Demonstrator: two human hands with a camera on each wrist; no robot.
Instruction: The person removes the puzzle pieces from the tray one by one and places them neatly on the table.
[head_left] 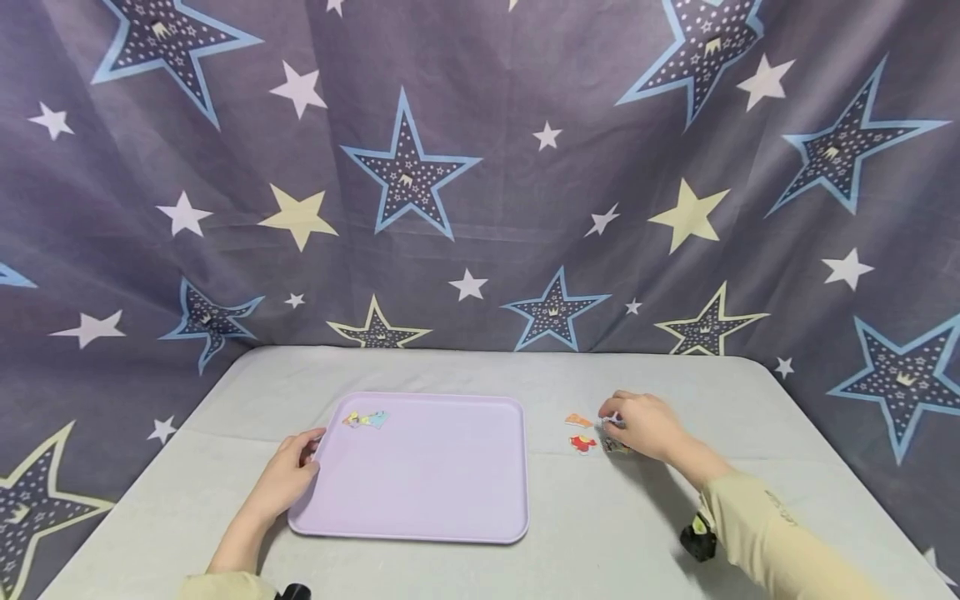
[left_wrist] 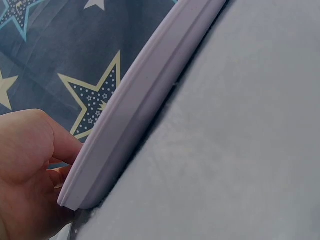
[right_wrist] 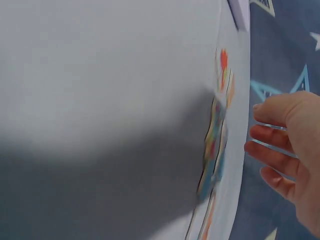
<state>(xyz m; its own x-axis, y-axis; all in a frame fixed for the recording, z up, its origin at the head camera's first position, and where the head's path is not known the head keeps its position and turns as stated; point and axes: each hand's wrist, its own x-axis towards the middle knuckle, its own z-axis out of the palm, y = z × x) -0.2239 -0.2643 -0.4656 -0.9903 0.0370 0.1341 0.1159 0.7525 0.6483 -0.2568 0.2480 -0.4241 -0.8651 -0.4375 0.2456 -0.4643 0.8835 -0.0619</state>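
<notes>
At the left edge of a pale purple tray, my left hand grips the rim, its fingers bent at the edge. The left wrist view shows that hand against the outer side of the tray wall. A small colourful flat cutout piece lies in the tray's far left corner. My right hand hovers over several similar pieces right of the tray, fingers apart with nothing between them in the right wrist view. Among these are an orange piece, a red piece and a dark piece, partly hidden by the hand.
The pale cloth-covered table carries the tray and the pieces. Behind it hangs a dark curtain with stars. A black wrist device sits beside the right sleeve.
</notes>
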